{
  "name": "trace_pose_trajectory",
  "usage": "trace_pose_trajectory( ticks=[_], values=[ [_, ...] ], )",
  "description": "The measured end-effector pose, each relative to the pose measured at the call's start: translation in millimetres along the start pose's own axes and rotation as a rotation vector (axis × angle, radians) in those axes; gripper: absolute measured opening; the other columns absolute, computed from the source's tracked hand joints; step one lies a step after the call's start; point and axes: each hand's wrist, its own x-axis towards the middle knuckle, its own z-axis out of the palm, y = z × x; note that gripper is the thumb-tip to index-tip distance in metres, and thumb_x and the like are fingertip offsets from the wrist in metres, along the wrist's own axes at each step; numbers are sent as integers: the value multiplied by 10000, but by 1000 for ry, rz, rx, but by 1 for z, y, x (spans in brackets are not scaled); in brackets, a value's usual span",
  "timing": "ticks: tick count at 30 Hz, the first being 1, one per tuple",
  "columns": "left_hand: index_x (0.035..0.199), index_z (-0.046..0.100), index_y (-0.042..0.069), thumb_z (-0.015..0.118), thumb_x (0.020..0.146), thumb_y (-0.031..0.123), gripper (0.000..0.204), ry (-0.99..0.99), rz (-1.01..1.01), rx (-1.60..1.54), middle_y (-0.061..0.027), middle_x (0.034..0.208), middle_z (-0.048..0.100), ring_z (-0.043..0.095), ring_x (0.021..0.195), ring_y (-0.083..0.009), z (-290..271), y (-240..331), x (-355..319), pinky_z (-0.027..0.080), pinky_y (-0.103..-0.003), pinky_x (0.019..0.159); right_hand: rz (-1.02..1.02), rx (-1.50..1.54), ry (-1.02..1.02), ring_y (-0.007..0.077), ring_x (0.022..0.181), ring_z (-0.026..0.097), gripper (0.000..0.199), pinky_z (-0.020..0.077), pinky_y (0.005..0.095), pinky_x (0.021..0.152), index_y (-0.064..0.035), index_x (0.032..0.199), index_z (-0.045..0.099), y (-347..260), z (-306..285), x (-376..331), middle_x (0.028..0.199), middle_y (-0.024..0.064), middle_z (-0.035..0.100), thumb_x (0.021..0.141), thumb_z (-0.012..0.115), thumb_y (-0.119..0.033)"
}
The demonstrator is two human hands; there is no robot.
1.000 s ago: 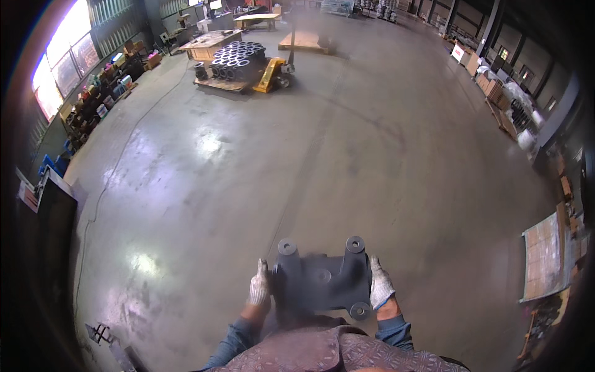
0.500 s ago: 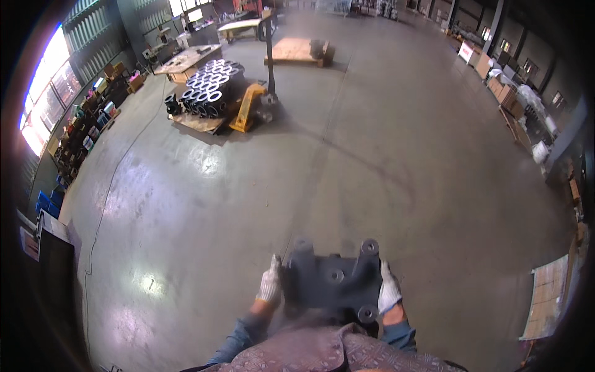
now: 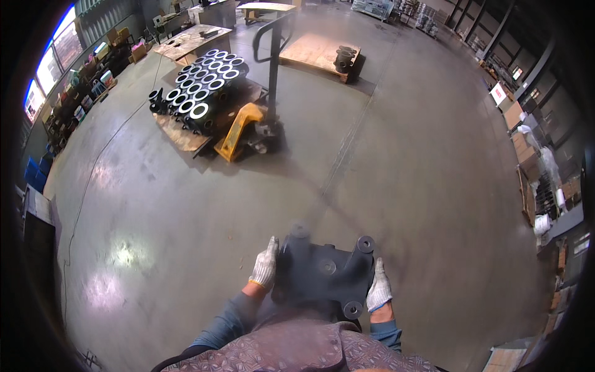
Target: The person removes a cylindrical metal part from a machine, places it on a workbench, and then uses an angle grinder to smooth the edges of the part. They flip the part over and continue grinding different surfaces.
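Between my two gloved hands I carry a dark grey cast metal part (image 3: 310,276), held in front of my body over the floor. Round bosses with holes stick out at its corners, and another round boss sits near its middle. My left hand (image 3: 264,265), in a white knitted glove, is closed against the part's left side with the thumb pointing forward. On the opposite side my right hand (image 3: 379,288), gloved the same way, grips the edge. The fingers under the part are hidden on both sides.
Ahead to the left, a yellow pallet jack (image 3: 238,133) stands under a wooden pallet (image 3: 176,133) loaded with several black, ring-ended castings (image 3: 204,87). Farther off, another wooden pallet (image 3: 313,53) bears a dark casting (image 3: 344,59). A cable (image 3: 93,167) runs along the floor at left.
The loaded pallet, pallet jack and far pallet appear nearer and larger; I have moved forward. The casting stays gripped between both hands, slightly farther left in view.
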Motion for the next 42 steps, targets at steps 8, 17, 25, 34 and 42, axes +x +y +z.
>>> trace_pose_trajectory(
  ticks=[8,17,25,34,42],
  values=[
    [862,684,-5,479,1019,659,712,-52,-65,-37,-22,743,567,443,709,-129,114,223,224,390,-313,667,4,56,-1,265,1204,617,615,522,407,1049,-30,1419,551,-192,107,243,1366,106,618,1057,509,-526],
    [1007,643,63,480,1004,588,550,276,17,-236,-57,775,634,561,697,-170,199,353,525,470,-335,677,169,-188,-104,258,1212,622,642,537,403,1035,-39,1450,539,-388,264,607,1395,91,617,1045,530,-536],
    [1310,604,-39,468,1099,409,514,268,165,-71,-80,888,660,551,778,-159,227,543,800,475,-326,743,254,-189,-231,256,1376,485,640,420,406,1161,-87,1545,427,-507,441,892,1546,75,473,1082,437,-528],
    [967,732,28,501,1042,604,624,563,102,-422,-18,836,673,569,767,-112,207,660,1036,471,-287,748,309,-473,-327,275,1331,547,646,462,464,1129,-34,1488,497,-586,646,1177,1471,104,563,1051,532,-509],
    [1229,678,5,588,1017,550,592,907,-62,-1001,-91,950,651,537,735,-161,159,813,1210,482,-294,696,331,-780,-514,209,1071,682,539,573,356,943,-20,1347,631,-585,890,1436,1251,83,693,1022,625,-450]
  ],
)
